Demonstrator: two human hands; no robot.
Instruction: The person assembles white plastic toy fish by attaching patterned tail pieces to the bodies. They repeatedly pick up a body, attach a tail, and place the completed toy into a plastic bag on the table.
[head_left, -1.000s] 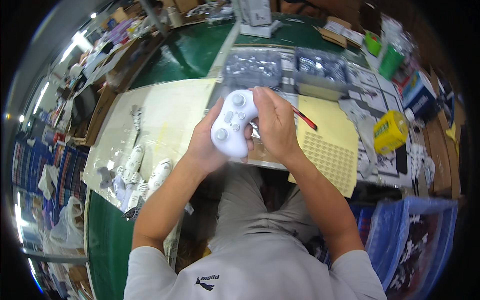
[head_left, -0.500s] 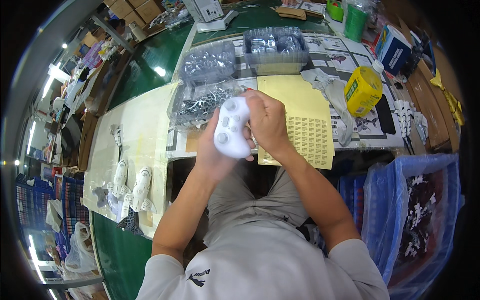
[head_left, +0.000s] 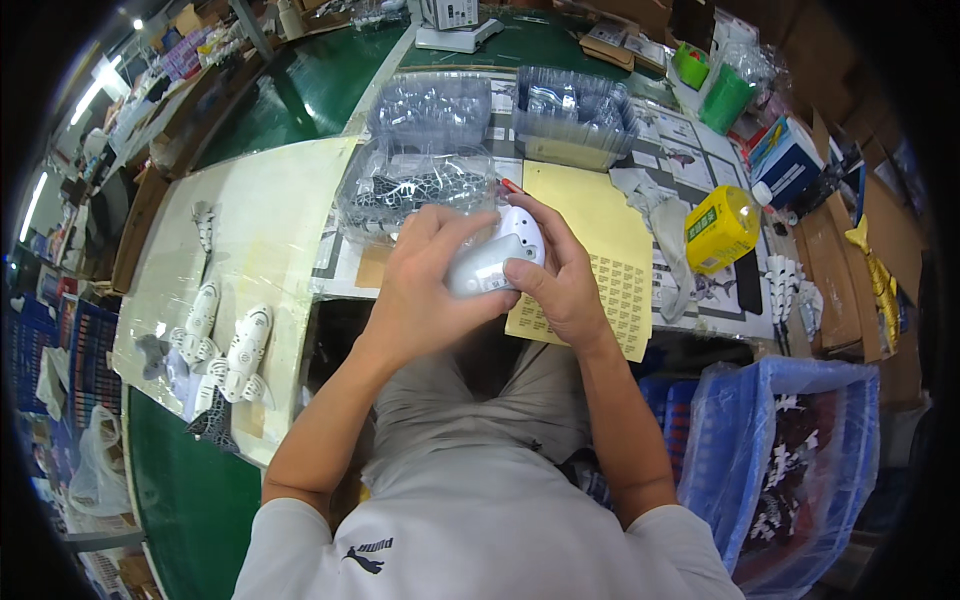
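A white game controller [head_left: 520, 232] is held between my two hands above the table's front edge. Its back faces up, with small dark holes and a smooth greyish panel. My left hand [head_left: 425, 275] wraps its left side, with the fingers bent over the top of it. On the other side my right hand [head_left: 565, 285] grips it, thumb pressed on the back. Behind the hands sits a clear plastic tray [head_left: 415, 165] with a black-and-white patterned piece inside. A yellow sticker sheet [head_left: 570, 200] lies partly under my right hand.
More clear trays [head_left: 432, 105] stand farther back. At right are a yellow bottle [head_left: 722, 230], a grey cloth [head_left: 660, 210] and a plastic-lined blue crate [head_left: 745, 450]. White fish-shaped toy parts [head_left: 248, 345] lie on the left board. A scale [head_left: 460, 36] is at the back.
The controller has been turned over, from its stick-and-button face to its back. My left hand has moved from beneath it to over its side; my right thumb now presses its back.
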